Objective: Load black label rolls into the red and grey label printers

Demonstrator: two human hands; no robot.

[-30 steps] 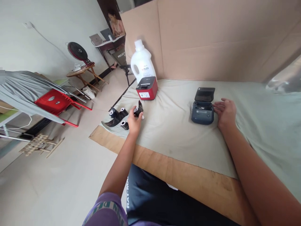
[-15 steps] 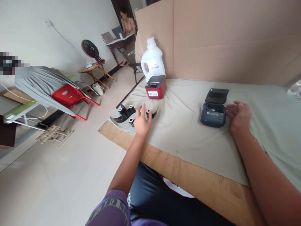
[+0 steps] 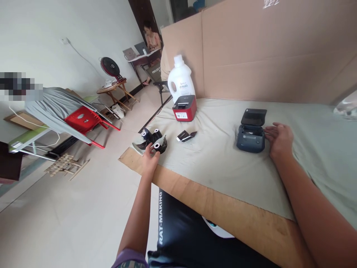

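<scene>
My left hand (image 3: 149, 160) is at the near left of the cloth, its thumb and fingers closed around a small black roll (image 3: 157, 146) with a white core. Behind it stand two similar rolls, a left roll (image 3: 144, 134) and a right roll (image 3: 156, 133), with loose black strips around them. A flat black-and-white piece (image 3: 186, 136) lies to their right. My right hand (image 3: 279, 140) rests open beside a dark blue label printer (image 3: 250, 142), fingertips at its right side. The printer's lid (image 3: 253, 117) is raised.
A red and black printer (image 3: 184, 108) stands before a white jug (image 3: 182, 80). A cardboard wall (image 3: 259, 59) closes off the back. The wooden table edge (image 3: 195, 190) runs along the front. Further off are a fan (image 3: 111, 67), a red chair (image 3: 82, 119) and two people.
My left hand has moved left and closed around a roll. The roll formerly beside it no longer shows in its old spot. My right hand stays at the printer; the view has shifted slightly.
</scene>
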